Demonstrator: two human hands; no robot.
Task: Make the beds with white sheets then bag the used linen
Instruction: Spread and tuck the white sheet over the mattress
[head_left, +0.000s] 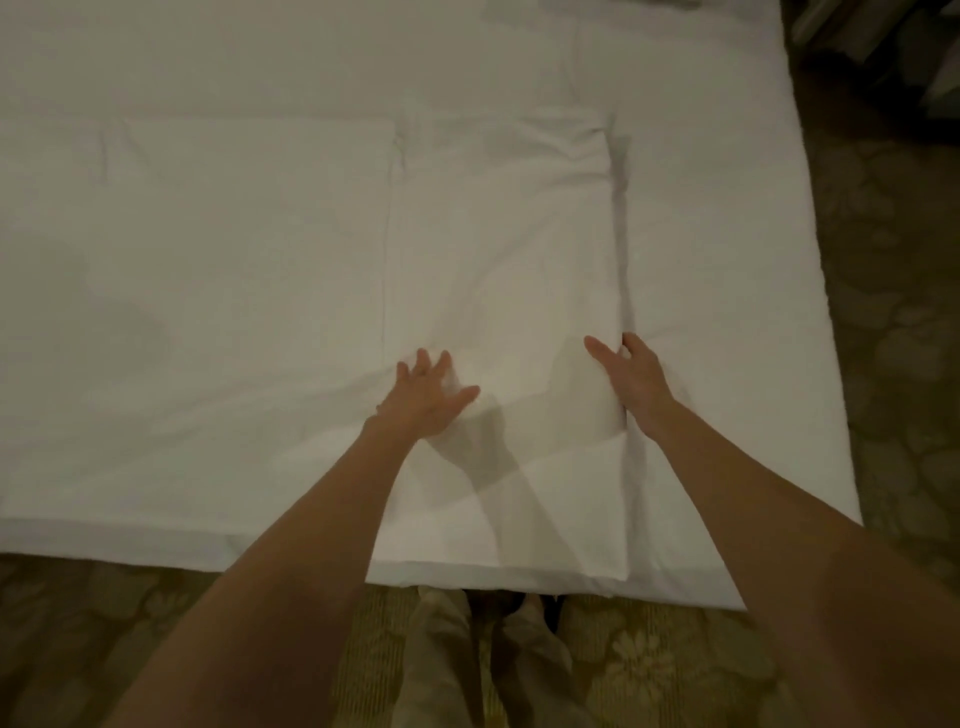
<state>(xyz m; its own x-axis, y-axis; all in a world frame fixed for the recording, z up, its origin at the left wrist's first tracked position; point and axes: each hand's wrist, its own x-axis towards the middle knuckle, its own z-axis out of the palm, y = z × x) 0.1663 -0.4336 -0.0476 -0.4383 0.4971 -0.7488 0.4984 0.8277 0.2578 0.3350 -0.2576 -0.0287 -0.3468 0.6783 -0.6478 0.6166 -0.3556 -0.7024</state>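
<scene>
Both hands are down on the linen: my left hand (426, 397) lies flat with fingers spread, pressing the cloth, while my right hand (631, 376) grips the right edge of a folded sheet (498, 270), thumb on top and fingers tucked out of sight under the fold. They sit well apart, one at each side of that folded panel. Going by size, the bed (727, 312) fills most of the view, already covered in white and lying fairly smooth from the near edge to the far side. On it, right of centre, the folded sheet runs as a long strip from the near edge toward the middle, with another flat folded layer showing to its left. Around the bed is patterned carpet (893, 364), and my legs show at the near edge. I judge the job is early: a white base is on, but this sheet is not yet opened out or tucked. No pillows, no bag and no used linen are in view, so bagging looks wholly ahead.
</scene>
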